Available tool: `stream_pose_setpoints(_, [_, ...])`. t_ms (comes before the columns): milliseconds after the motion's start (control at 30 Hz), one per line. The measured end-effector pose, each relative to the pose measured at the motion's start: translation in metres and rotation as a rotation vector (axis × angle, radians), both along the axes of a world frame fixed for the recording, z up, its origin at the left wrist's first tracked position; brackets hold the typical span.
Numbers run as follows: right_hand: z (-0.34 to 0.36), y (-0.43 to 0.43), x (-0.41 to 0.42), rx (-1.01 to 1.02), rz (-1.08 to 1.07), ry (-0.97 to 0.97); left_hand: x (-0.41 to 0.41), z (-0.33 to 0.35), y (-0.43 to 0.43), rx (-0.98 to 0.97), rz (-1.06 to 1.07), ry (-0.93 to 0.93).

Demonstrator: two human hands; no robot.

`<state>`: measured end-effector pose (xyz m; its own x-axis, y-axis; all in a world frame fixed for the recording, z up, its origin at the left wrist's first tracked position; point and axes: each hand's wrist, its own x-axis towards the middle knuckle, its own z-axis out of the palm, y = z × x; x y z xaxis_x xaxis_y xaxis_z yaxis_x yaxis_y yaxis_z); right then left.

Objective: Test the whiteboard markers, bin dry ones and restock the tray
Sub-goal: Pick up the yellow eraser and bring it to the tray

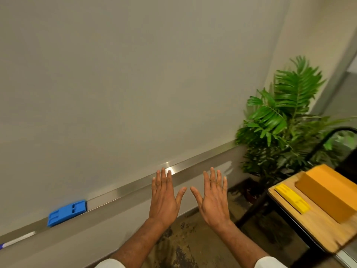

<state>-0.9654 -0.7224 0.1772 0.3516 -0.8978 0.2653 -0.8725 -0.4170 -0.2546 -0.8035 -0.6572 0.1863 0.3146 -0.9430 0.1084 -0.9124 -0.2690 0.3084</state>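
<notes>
I see both hands empty, the left hand (164,202) and the right hand (214,204), fingers straight and spread, in front of the tray (123,190). The marker (19,239) lies far left on it, past the blue eraser (66,212). I would reach left and grip its barrel, not the cap

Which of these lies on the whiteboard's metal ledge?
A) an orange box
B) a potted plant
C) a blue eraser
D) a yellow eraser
C: the blue eraser lies on the metal ledge, to the right of the marker, while the yellow eraser and the orange box sit on the wooden table.
</notes>
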Motion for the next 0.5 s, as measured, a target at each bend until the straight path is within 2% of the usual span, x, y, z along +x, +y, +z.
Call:
stream_pose_setpoints(300, [-0.011,-0.028,-0.119,0.010,-0.217,0.049,-0.104,-0.008,-0.058,0.008,-0.197,-0.009])
stream_pose_setpoints(500, [-0.030,-0.076,-0.232,0.027,-0.327,0.037,-0.212,-0.026,-0.125,0.035,-0.323,0.027])
